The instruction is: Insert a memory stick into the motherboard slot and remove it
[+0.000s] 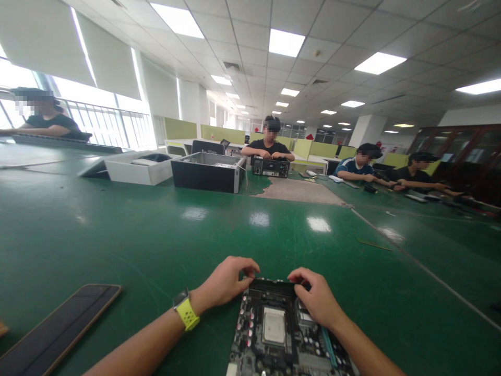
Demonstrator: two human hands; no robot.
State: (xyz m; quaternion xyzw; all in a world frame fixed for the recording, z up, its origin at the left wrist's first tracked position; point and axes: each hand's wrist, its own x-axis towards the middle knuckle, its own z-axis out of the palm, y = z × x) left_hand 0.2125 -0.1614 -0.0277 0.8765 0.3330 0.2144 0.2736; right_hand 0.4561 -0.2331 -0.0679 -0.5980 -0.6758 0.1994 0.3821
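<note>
A motherboard [291, 339] lies on the green table below my hands, its near part cut off by the frame edge. A square silver processor [274, 326] sits in its socket. At the board's far edge, a thin dark strip [274, 284] spans the gap between my hands, over the long slots. My left hand [230, 279], with a yellow-banded watch [187, 310] on the wrist, has its fingers curled closed at the strip's left end. My right hand [315, 295] pinches at the right end. The exact fingertip contact is small and partly hidden.
A phone [62, 329] lies at the lower left of the green table [156, 235]. Farther back are a white box [136, 169] and a dark computer case [207, 175]. Across the table a person [270, 149] handles another unit. More people sit left and right.
</note>
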